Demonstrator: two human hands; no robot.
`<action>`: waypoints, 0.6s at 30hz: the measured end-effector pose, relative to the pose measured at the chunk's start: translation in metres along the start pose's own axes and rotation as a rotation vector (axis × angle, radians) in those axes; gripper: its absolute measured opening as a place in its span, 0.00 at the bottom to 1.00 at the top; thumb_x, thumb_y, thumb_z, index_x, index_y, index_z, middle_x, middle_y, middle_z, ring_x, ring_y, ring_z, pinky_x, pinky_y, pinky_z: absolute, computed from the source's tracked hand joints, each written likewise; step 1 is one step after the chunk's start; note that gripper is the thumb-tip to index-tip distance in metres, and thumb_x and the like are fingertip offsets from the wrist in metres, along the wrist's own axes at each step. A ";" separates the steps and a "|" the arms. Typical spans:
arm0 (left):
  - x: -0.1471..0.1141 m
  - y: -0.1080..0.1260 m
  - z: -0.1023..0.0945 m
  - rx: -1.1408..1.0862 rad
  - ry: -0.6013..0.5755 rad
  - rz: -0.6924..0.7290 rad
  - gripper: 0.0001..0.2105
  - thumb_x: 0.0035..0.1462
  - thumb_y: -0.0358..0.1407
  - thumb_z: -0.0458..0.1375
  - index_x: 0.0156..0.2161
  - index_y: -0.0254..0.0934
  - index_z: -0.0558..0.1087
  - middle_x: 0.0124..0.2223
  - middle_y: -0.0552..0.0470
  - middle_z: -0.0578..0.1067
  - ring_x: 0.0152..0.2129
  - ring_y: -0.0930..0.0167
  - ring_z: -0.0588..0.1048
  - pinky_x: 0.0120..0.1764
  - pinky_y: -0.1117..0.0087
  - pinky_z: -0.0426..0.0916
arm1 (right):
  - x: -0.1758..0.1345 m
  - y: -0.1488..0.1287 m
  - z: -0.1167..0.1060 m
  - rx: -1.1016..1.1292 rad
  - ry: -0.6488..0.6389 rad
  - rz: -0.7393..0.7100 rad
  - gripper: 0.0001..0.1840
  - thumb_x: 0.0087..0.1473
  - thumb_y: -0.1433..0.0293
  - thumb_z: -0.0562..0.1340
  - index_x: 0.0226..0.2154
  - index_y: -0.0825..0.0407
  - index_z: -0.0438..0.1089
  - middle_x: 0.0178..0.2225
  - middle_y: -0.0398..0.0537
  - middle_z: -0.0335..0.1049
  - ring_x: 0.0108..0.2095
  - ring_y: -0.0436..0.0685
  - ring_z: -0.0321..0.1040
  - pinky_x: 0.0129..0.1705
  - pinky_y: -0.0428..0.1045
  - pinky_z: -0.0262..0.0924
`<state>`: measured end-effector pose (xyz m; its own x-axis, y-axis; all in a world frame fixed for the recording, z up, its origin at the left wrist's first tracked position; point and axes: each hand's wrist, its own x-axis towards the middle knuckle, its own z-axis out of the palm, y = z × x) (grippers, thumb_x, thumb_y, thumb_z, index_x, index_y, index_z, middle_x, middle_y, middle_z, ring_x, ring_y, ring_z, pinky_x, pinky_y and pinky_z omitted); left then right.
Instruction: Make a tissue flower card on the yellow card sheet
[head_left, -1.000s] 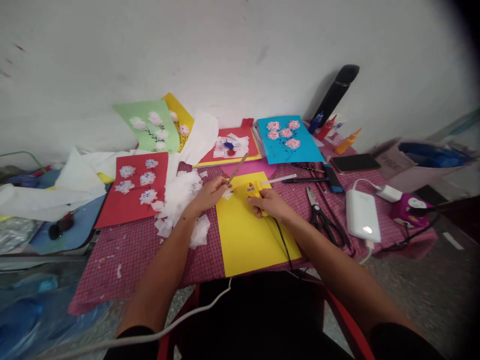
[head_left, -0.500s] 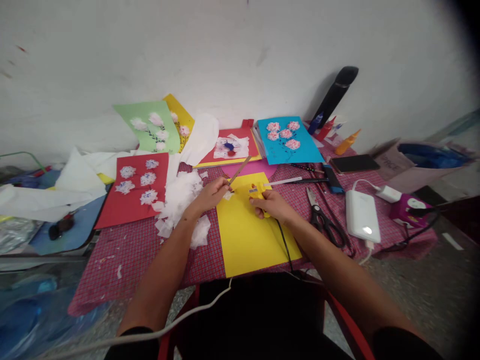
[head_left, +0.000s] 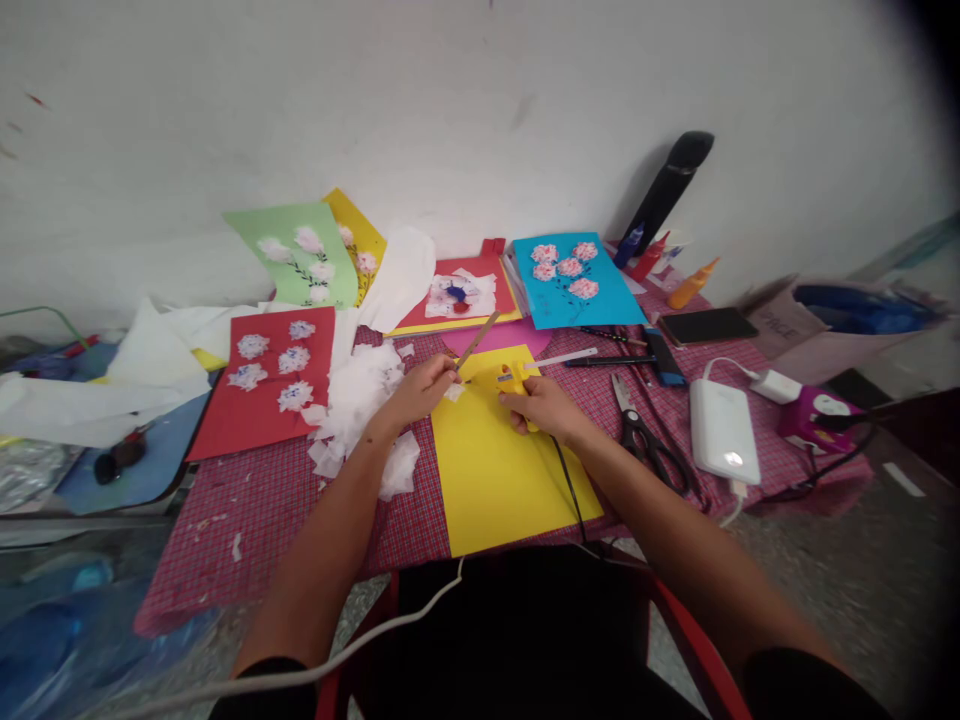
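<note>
1. The left hand (head_left: 420,390), at the centre of the frame, has its fingers pinching a thin brown stick (head_left: 480,335), which slants toward the upper right.
2. The right hand (head_left: 550,405), just right of centre, has its fingers wrapped around a yellow glue gun (head_left: 517,376); a white glue stick (head_left: 568,357) juts from its rear toward the right.
3. Both tools are above the upper part of the yellow sheet (head_left: 517,480), at the lower centre, well apart from its bottom edge.
4. A small white scrap (head_left: 453,393) shows just below the left fingertips; whether it lies on the sheet or is held, I cannot tell.
5. Little has changed over the last second: stick and glue gun have both edged slightly to the right, with a gap between them. I judge this a steady hold, a small adjustment rather than a new step.
6. The torn white paper (head_left: 365,390) sits left of the sheet on the tabletop (head_left: 281,510), and the scissors (head_left: 652,450) lie to its right, neither being touched by the fingers.
</note>
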<state>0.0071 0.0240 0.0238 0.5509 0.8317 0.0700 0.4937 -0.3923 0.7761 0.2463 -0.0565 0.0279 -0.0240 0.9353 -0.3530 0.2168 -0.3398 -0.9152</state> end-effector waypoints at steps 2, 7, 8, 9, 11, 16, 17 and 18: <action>0.000 0.000 0.000 -0.005 0.004 0.000 0.10 0.68 0.40 0.50 0.43 0.39 0.73 0.38 0.52 0.77 0.34 0.67 0.73 0.38 0.66 0.64 | 0.000 -0.002 0.002 0.012 0.006 0.011 0.12 0.55 0.73 0.65 0.22 0.51 0.66 0.16 0.41 0.69 0.13 0.48 0.62 0.16 0.43 0.52; 0.001 -0.004 0.002 -0.065 0.019 0.003 0.11 0.68 0.41 0.51 0.44 0.38 0.73 0.39 0.52 0.77 0.34 0.68 0.73 0.38 0.67 0.64 | 0.000 0.000 0.003 0.019 -0.001 0.005 0.13 0.56 0.72 0.64 0.22 0.52 0.66 0.16 0.41 0.68 0.13 0.48 0.62 0.17 0.43 0.52; 0.001 -0.005 0.002 -0.090 0.031 0.007 0.11 0.67 0.41 0.52 0.44 0.38 0.73 0.40 0.52 0.77 0.35 0.68 0.73 0.39 0.67 0.64 | -0.001 0.001 0.002 0.015 0.002 0.000 0.13 0.56 0.71 0.64 0.22 0.52 0.66 0.16 0.41 0.68 0.14 0.48 0.62 0.17 0.43 0.53; 0.001 -0.007 0.002 -0.119 0.049 0.008 0.11 0.67 0.41 0.52 0.44 0.38 0.73 0.41 0.51 0.77 0.36 0.68 0.73 0.40 0.67 0.64 | -0.002 0.002 0.001 0.010 0.006 -0.005 0.13 0.57 0.71 0.64 0.21 0.52 0.66 0.16 0.42 0.68 0.14 0.48 0.62 0.17 0.43 0.53; 0.002 -0.008 0.002 -0.180 0.096 0.001 0.12 0.67 0.41 0.52 0.45 0.37 0.74 0.44 0.49 0.77 0.38 0.67 0.73 0.42 0.67 0.65 | -0.004 0.003 -0.003 0.003 0.014 -0.021 0.13 0.57 0.69 0.64 0.22 0.53 0.67 0.16 0.42 0.68 0.14 0.48 0.62 0.18 0.43 0.54; 0.004 -0.013 -0.003 -0.284 0.188 -0.060 0.12 0.66 0.42 0.53 0.46 0.37 0.73 0.46 0.48 0.77 0.42 0.67 0.74 0.44 0.68 0.67 | -0.010 0.005 -0.010 0.014 0.037 -0.046 0.13 0.55 0.66 0.64 0.23 0.53 0.68 0.17 0.42 0.69 0.15 0.48 0.63 0.19 0.44 0.54; 0.004 -0.013 -0.005 -0.274 0.186 -0.078 0.11 0.65 0.41 0.54 0.44 0.38 0.73 0.44 0.49 0.77 0.41 0.67 0.75 0.43 0.68 0.67 | -0.011 0.006 -0.010 0.018 0.042 -0.037 0.13 0.55 0.66 0.65 0.23 0.53 0.68 0.17 0.42 0.69 0.15 0.48 0.63 0.19 0.44 0.54; 0.003 -0.014 -0.007 -0.257 0.177 -0.097 0.09 0.65 0.40 0.54 0.43 0.38 0.73 0.42 0.50 0.77 0.40 0.67 0.75 0.42 0.68 0.67 | -0.012 0.006 -0.010 0.018 0.048 -0.026 0.12 0.54 0.65 0.65 0.23 0.52 0.68 0.17 0.42 0.69 0.15 0.48 0.63 0.19 0.44 0.54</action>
<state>-0.0031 0.0348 0.0179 0.3729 0.9245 0.0785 0.3396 -0.2148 0.9157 0.2579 -0.0688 0.0286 0.0177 0.9475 -0.3193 0.1989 -0.3163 -0.9276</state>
